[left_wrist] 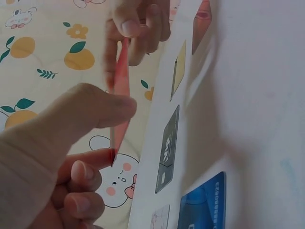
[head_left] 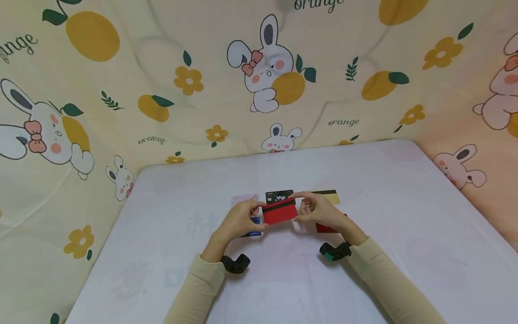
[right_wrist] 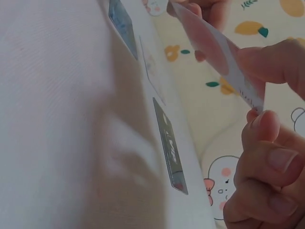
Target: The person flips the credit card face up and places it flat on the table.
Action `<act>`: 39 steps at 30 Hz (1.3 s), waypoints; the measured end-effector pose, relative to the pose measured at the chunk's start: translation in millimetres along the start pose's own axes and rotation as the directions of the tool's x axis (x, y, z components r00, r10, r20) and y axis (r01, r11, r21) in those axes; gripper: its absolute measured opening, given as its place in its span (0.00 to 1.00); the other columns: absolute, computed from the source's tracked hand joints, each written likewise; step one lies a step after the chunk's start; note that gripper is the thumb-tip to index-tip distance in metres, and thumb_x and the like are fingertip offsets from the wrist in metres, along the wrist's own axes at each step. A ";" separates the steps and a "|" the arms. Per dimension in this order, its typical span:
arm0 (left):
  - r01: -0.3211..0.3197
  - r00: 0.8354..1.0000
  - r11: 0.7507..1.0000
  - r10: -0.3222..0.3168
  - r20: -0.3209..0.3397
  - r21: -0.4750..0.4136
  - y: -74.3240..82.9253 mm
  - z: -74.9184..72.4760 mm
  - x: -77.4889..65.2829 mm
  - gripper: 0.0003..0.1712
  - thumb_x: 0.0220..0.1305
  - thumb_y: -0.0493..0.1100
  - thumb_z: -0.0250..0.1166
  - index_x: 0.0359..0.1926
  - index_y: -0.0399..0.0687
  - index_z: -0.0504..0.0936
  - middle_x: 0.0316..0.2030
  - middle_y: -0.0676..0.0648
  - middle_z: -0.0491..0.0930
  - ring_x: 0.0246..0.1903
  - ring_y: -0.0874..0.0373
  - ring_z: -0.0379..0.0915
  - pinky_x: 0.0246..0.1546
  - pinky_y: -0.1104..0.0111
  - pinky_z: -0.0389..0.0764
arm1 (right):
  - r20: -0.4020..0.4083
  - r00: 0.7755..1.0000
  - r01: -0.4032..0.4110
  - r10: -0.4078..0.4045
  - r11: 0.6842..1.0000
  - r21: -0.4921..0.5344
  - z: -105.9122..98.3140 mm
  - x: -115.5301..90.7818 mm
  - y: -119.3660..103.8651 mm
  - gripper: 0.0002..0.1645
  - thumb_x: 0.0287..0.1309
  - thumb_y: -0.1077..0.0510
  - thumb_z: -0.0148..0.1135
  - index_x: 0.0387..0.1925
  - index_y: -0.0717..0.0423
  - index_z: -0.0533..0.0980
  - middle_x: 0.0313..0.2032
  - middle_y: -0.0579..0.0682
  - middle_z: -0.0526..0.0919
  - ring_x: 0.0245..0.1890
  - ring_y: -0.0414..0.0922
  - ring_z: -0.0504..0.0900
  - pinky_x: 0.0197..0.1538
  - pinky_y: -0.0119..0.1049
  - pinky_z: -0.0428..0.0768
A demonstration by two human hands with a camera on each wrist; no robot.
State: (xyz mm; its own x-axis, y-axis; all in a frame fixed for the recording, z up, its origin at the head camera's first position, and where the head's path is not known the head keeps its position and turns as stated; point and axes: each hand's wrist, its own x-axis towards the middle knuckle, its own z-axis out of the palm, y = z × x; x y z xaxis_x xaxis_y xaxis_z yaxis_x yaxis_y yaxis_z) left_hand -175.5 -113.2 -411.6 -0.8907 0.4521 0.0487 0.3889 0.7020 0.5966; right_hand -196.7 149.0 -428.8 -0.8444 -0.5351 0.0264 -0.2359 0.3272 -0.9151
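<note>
A red bank card with a dark stripe along its upper edge is held above the table between both hands. My left hand pinches its left side between thumb and forefinger. The opposite side is pinched by my right hand, whose other fingers curl loosely. Behind the held card lies a black VIP card, partly covered by it in the head view. A blue card lies near my left hand, which hides part of it. Another red card shows partly beneath my right wrist.
On the white table, a pale patterned card lies at the back left and a gold card with a dark stripe at the back right. A patterned cloth with rabbits and oranges stands behind the table. Both wrists wear black camera mounts.
</note>
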 end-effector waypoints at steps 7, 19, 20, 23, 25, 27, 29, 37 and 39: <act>-0.006 1.000 0.998 0.006 -0.004 0.068 0.1 7.6 -0.3 0.26 0.48 0.46 0.75 0.50 0.43 0.82 0.25 0.51 0.68 0.28 0.64 0.61 0.27 0.77 0.58 | 0.005 1.000 0.026 -0.027 0.999 0.033 1.8 -0.8 -2.6 0.35 0.48 0.64 0.71 0.59 0.62 0.70 0.21 0.44 0.70 0.19 0.33 0.66 0.26 0.27 0.68; -0.008 0.999 0.999 0.009 -0.034 0.033 3.2 8.4 -1.5 0.30 0.48 0.46 0.76 0.53 0.42 0.80 0.33 0.46 0.74 0.34 0.56 0.68 0.31 0.75 0.68 | -0.006 0.999 0.037 -0.037 0.999 0.033 2.1 -0.5 -4.7 0.34 0.47 0.64 0.72 0.58 0.62 0.71 0.21 0.45 0.70 0.18 0.34 0.66 0.25 0.27 0.69; -0.013 0.999 0.999 0.015 -0.045 0.033 4.0 7.9 -1.7 0.30 0.48 0.46 0.76 0.54 0.42 0.80 0.35 0.45 0.75 0.36 0.56 0.70 0.33 0.74 0.70 | -0.008 0.999 0.036 -0.035 0.999 0.031 2.2 -0.6 -4.8 0.34 0.47 0.64 0.72 0.58 0.61 0.71 0.22 0.45 0.70 0.18 0.34 0.66 0.25 0.27 0.69; -0.021 0.997 1.000 0.022 -0.071 0.022 7.3 6.2 -2.6 0.32 0.49 0.46 0.76 0.56 0.41 0.78 0.41 0.44 0.77 0.41 0.54 0.73 0.40 0.68 0.78 | -0.014 0.999 0.037 -0.037 0.999 0.017 2.7 -0.9 -5.1 0.34 0.47 0.64 0.72 0.57 0.61 0.71 0.22 0.46 0.70 0.18 0.34 0.66 0.25 0.27 0.69; -0.025 0.997 1.000 0.026 -0.078 0.009 8.9 5.6 -2.9 0.33 0.50 0.45 0.75 0.57 0.41 0.77 0.46 0.43 0.78 0.45 0.52 0.74 0.46 0.63 0.81 | -0.017 0.999 0.041 -0.041 0.999 0.012 3.4 -1.0 -5.4 0.34 0.46 0.64 0.73 0.57 0.61 0.71 0.22 0.46 0.70 0.18 0.34 0.66 0.25 0.27 0.69; -0.034 0.996 0.999 0.033 -0.084 -0.005 10.8 5.2 -3.3 0.33 0.50 0.45 0.75 0.58 0.40 0.77 0.51 0.43 0.78 0.50 0.51 0.74 0.52 0.58 0.81 | -0.015 0.999 0.047 -0.047 0.999 0.013 4.5 -1.0 -6.1 0.33 0.46 0.64 0.73 0.56 0.61 0.71 0.21 0.46 0.70 0.18 0.34 0.66 0.25 0.27 0.70; -0.050 0.995 0.999 0.048 -0.093 -0.019 13.0 5.4 -3.5 0.33 0.50 0.44 0.75 0.58 0.40 0.76 0.54 0.43 0.78 0.54 0.50 0.74 0.56 0.56 0.79 | -0.014 0.998 0.054 -0.054 0.998 0.013 5.8 -1.0 -7.1 0.33 0.46 0.64 0.73 0.56 0.61 0.72 0.21 0.46 0.70 0.18 0.34 0.66 0.25 0.27 0.69; -0.125 0.989 0.990 0.120 -0.092 -0.059 22.2 13.6 -2.8 0.36 0.51 0.42 0.75 0.61 0.39 0.73 0.59 0.42 0.77 0.57 0.49 0.74 0.56 0.56 0.79 | -0.017 0.998 0.062 -0.062 0.998 0.002 13.2 -1.8 -10.1 0.32 0.44 0.64 0.74 0.54 0.62 0.72 0.21 0.48 0.70 0.19 0.32 0.66 0.26 0.26 0.68; -0.128 0.989 0.990 0.123 -0.085 -0.062 23.8 15.2 -3.0 0.36 0.51 0.42 0.74 0.61 0.40 0.73 0.59 0.42 0.77 0.56 0.49 0.74 0.55 0.56 0.79 | -0.011 0.998 0.065 -0.065 0.998 0.003 14.9 -1.8 -10.1 0.32 0.44 0.64 0.74 0.54 0.62 0.72 0.21 0.48 0.70 0.19 0.32 0.66 0.25 0.26 0.68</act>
State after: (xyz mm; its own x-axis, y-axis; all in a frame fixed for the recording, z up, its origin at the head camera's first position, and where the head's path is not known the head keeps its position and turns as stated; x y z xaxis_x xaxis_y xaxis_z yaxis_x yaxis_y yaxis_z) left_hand -160.0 -89.5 -409.8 -0.8531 0.4860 0.1896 0.4844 0.6028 0.6340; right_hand -185.7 135.0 -425.6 -0.8327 -0.5464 0.0899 -0.2884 0.2893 -0.9128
